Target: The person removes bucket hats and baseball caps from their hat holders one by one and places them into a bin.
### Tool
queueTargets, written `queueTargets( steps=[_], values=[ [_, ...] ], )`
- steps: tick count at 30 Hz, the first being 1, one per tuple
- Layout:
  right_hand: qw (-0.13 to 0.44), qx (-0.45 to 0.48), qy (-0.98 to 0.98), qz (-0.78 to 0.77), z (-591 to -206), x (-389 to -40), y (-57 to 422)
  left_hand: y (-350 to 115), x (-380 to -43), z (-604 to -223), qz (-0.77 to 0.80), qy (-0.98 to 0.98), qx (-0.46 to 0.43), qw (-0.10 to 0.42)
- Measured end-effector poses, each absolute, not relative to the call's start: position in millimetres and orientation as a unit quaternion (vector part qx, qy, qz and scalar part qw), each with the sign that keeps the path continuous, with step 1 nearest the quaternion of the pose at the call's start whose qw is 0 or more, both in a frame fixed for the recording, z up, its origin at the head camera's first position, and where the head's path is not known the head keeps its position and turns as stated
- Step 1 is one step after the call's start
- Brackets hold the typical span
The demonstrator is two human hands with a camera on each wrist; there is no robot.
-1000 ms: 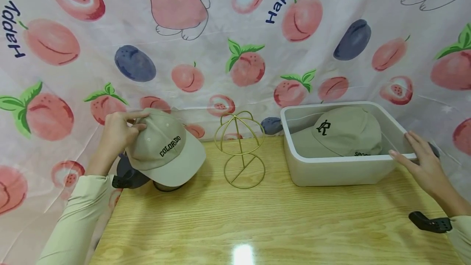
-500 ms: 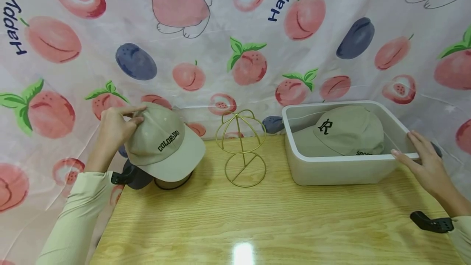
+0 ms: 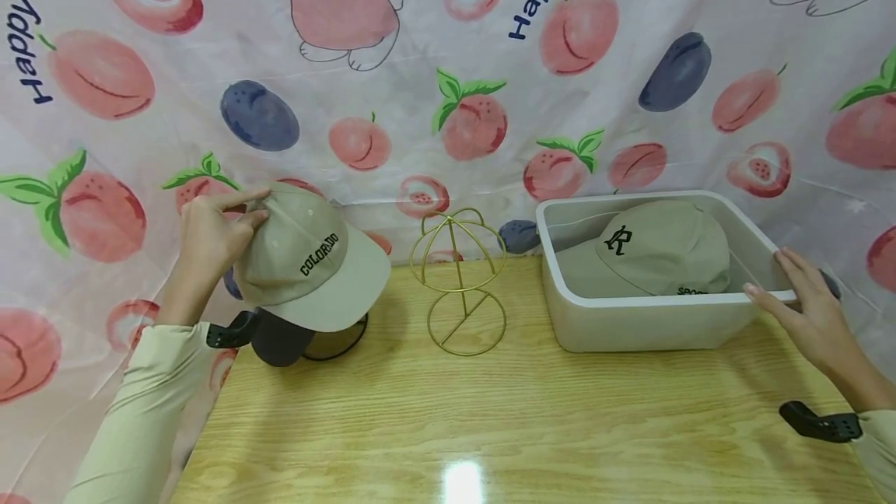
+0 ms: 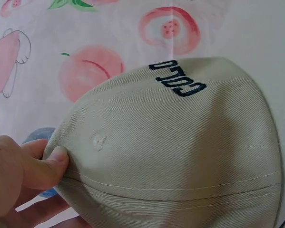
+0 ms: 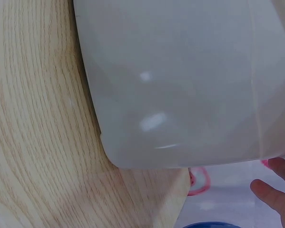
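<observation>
My left hand [image 3: 210, 243] pinches the crown of a beige baseball cap [image 3: 315, 263] lettered COLORADO, on the left in the head view. In the left wrist view, thumb and fingers grip the cap's cloth [image 4: 156, 142] near its top. Beneath it show a dark rounded thing [image 3: 281, 338] and a thin black ring [image 3: 350, 348]; the cap hides the rest of both. At the right, my right hand [image 3: 808, 313] touches the near right corner of a white plastic bin [image 3: 633, 327], its fingers extended. A second beige cap [image 3: 665, 247] with a black emblem lies inside the bin.
Between the held cap and the bin stands a gold wire hat stand [image 3: 458, 286] with a round base. Everything rests on a wooden table [image 3: 448, 411]. A fruit-print cloth [image 3: 413, 99] hangs behind the table.
My left hand has raised the COLORADO cap slightly, so more of the black ring and dark thing shows below. My right hand has stayed at the bin.
</observation>
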State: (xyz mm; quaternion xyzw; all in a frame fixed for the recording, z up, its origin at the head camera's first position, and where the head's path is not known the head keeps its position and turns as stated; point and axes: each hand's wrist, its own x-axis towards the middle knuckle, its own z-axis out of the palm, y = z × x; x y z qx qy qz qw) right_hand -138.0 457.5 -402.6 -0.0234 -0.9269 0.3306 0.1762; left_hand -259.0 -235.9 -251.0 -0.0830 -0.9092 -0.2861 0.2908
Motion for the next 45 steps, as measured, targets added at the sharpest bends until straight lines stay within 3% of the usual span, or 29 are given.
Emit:
queueTargets(
  steps=[12,21,45],
  values=[
    [0.179,-0.020,-0.927,0.330,-402,-140,460,-227,-254,-239,-0.302,-0.886,-0.094,0.339],
    [0.180,-0.019,-0.928,0.325,-401,-140,460,-216,-249,-222,-0.309,-0.884,-0.087,0.339],
    [0.182,-0.019,-0.927,0.327,-401,-141,459,-166,-219,-176,-0.358,-0.836,-0.123,0.398]
  ],
)
